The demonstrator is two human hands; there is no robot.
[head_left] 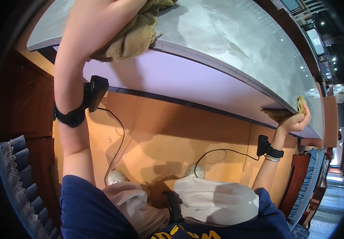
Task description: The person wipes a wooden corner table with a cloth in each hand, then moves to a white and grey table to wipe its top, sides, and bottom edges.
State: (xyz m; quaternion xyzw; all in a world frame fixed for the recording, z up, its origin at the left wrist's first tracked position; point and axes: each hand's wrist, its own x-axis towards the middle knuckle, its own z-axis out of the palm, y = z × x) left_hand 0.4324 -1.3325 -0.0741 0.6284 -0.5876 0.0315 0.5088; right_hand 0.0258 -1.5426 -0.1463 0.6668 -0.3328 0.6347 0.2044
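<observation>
A green-brown cloth [130, 42] lies bunched over the edge of a grey marbled tabletop [227, 36]. My left hand [114, 10] is closed on this cloth at the top of the view, its fingertips out of sight. Farther right along the same edge, my right hand [297, 121] grips a second cloth [301, 104] of similar colour. Its fingers curl round the cloth at the rim, and part of the cloth hangs below the top. Both forearms wear black straps with a small black box.
Below the tabletop runs a pale side panel [172, 87]. Thin black cables [123, 133] trail from the straps past my white shoes [117, 177]. Chairs with blue ruffled covers stand at left [20, 179] and right [305, 187]. A dark wooden cabinet [24, 95] is at the left.
</observation>
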